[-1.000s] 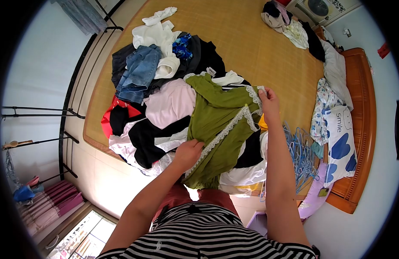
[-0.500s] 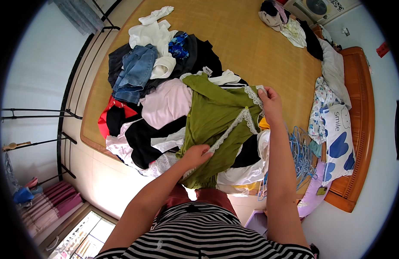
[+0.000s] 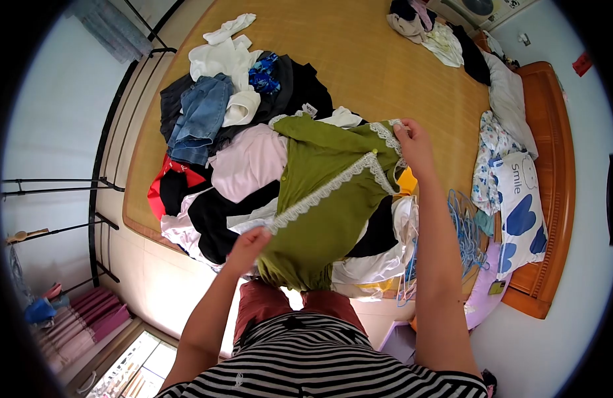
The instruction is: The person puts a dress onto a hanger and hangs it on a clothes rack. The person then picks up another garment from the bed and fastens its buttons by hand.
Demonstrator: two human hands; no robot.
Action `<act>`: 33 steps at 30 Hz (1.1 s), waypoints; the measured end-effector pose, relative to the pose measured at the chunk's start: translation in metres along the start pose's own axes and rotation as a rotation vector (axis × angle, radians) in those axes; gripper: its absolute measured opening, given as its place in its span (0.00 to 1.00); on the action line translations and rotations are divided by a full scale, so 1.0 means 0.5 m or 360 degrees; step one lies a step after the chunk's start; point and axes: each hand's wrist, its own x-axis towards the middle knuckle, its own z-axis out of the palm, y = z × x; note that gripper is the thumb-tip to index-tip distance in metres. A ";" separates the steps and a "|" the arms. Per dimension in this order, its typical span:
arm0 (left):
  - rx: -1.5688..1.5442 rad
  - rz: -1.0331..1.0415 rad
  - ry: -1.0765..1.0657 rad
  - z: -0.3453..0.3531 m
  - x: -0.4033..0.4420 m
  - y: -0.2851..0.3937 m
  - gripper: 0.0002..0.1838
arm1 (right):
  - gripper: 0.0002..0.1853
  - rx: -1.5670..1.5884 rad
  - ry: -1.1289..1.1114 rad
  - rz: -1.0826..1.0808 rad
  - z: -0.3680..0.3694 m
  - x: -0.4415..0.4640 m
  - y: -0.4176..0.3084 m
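A green garment (image 3: 319, 205) with white lace trim is spread between my hands, over a heap of clothes on the bed. My left hand (image 3: 250, 247) is closed on its lace edge at the lower left. The fingers of my right hand (image 3: 412, 140) pinch the lace at the upper right corner. The lace runs in a taut diagonal from my left hand up to a bend near the right. Beside the garment lie a pale pink cloth (image 3: 250, 162) and a black cloth (image 3: 217, 219).
Jeans (image 3: 203, 113) and white clothes (image 3: 223, 63) lie farther up the bed mat (image 3: 359, 53). Blue hangers (image 3: 464, 232) are at the right, by a pillow (image 3: 522, 212) and wooden headboard (image 3: 551, 186). A metal rack (image 3: 61, 186) stands left.
My left hand has moved left and slightly down, drawing the lace edge out straight and spreading the green garment. My right hand has kept its hold and shifted slightly up.
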 end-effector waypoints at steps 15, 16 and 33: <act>0.0138 0.0158 0.0566 -0.014 0.135 0.043 0.13 | 0.16 -0.0748 -0.0409 -0.0157 -0.018 0.055 -0.095; 0.0144 0.0160 0.0563 -0.027 0.142 0.029 0.13 | 0.16 -0.0744 -0.0404 -0.0156 -0.017 0.058 -0.093; 0.1059 0.0871 -0.0151 0.285 0.350 0.248 0.20 | 0.16 -0.0035 -0.0982 0.0280 -0.022 0.010 -0.127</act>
